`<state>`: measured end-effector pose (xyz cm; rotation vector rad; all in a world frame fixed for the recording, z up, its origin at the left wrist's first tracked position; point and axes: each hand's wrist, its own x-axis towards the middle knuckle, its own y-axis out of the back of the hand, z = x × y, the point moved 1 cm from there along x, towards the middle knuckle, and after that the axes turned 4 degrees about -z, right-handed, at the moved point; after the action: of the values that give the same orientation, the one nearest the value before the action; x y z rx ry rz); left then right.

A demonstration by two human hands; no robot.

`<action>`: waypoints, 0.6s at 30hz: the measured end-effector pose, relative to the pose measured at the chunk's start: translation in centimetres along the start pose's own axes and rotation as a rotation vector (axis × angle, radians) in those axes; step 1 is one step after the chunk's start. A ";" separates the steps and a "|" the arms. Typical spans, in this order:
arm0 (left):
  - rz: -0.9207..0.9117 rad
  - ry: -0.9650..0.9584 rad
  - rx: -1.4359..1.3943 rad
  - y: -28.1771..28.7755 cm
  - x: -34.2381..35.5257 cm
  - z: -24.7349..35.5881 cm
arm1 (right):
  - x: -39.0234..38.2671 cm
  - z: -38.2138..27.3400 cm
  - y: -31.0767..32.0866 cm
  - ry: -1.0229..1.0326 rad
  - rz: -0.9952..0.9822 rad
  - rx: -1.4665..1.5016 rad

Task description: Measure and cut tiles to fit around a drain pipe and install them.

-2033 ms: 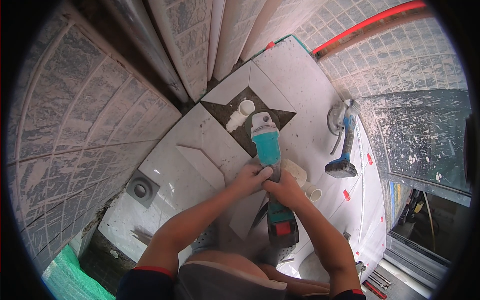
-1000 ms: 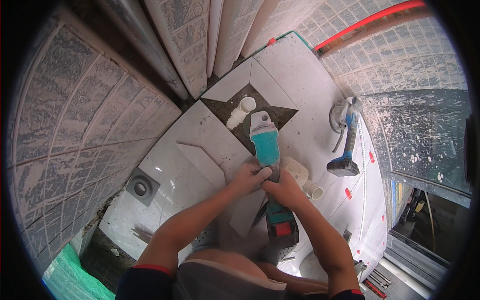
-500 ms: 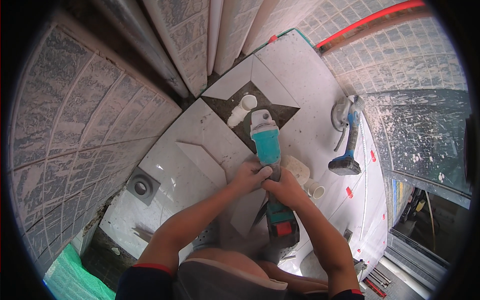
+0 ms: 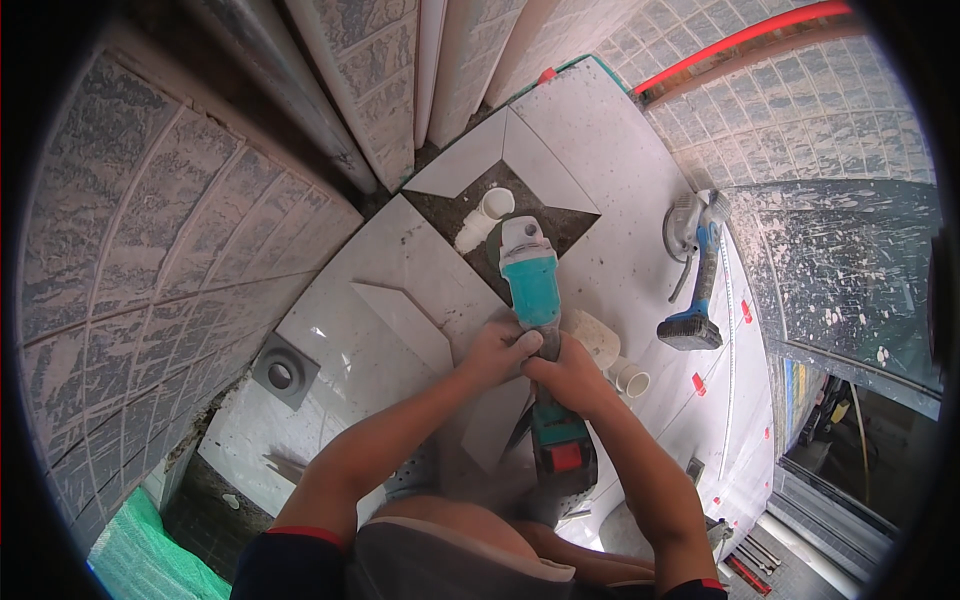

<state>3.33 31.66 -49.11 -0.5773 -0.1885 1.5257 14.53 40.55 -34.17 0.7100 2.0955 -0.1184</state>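
Observation:
A teal cordless angle grinder (image 4: pixel 533 287) lies lengthwise between my hands, its grey head over the dark cutout (image 4: pixel 565 222) in the tiled floor. My left hand (image 4: pixel 499 354) is closed around the left side of its grip. From the other side my right hand (image 4: pixel 568 374) wraps the same grip, thumbs close together. The battery end points back toward my body. Just left of the grinder's head, a white plastic pipe piece (image 4: pixel 485 220) lies in the cutout. The grinder's disc is mostly hidden under the head.
A blue cordless grinder (image 4: pixel 704 270) rests on the tiles at right. White pipe fittings (image 4: pixel 597 345) sit beside my right hand. Loose cut tile pieces (image 4: pixel 405 320) lie left of centre. A square grey drain piece (image 4: pixel 285 372) is near the left wall. Pipes (image 4: pixel 430 70) stand at the back.
The grinder's head has shifted very slightly away from me. Both hands keep the same hold, and the surrounding things stay where they were.

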 end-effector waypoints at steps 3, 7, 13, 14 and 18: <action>0.017 -0.009 0.006 -0.1 -0.1 0.4 | -0.1 -0.3 0.0 -0.013 -0.003 0.015; 0.009 0.008 -0.013 0.1 -0.2 0.0 | -0.3 -1.1 -0.2 -0.004 -0.011 0.015; 0.005 0.026 -0.014 -0.1 0.0 -0.3 | 0.3 0.1 0.2 -0.001 -0.003 0.001; 0.013 0.018 -0.003 0.0 0.0 -0.2 | 0.4 0.2 0.2 0.000 -0.007 -0.009; 0.082 -0.046 -0.018 -0.4 0.1 0.2 | 0.3 -0.3 0.2 -0.021 -0.011 -0.008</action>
<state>3.63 31.78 -48.73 -0.5700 -0.2159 1.6192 14.32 40.90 -34.17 0.6898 2.0789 -0.1235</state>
